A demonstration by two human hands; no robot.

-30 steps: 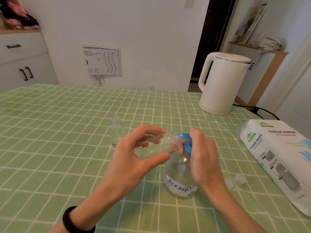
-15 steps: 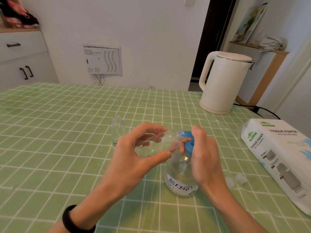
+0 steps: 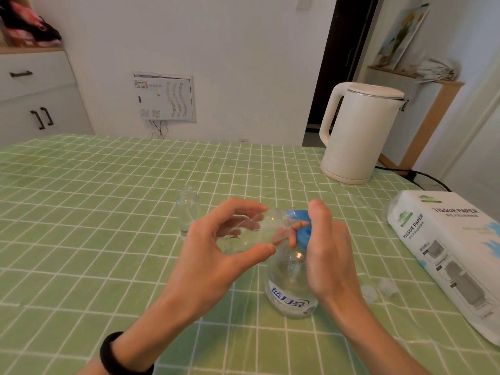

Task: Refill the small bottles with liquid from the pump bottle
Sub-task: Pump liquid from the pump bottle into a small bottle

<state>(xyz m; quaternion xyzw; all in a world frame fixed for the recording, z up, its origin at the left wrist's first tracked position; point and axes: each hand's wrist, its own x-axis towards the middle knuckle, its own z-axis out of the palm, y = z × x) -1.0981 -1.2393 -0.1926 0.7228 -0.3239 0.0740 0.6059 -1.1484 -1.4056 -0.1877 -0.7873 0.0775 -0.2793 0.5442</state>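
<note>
Your left hand (image 3: 216, 255) grips a small bottle (image 3: 259, 231) between thumb and fingers. The bottle lies tipped on its side, its mouth right at the spout of the blue pump top (image 3: 301, 234). Your right hand (image 3: 330, 253) is curled round that pump top. The pump bottle (image 3: 289, 290) stands on the green table (image 3: 94, 212), near you. The other small bottle (image 3: 188, 209) stands upright, just left of your hands. Two clear caps (image 3: 369, 292) lie to the right, beside the tissue pack (image 3: 454, 253).
</note>
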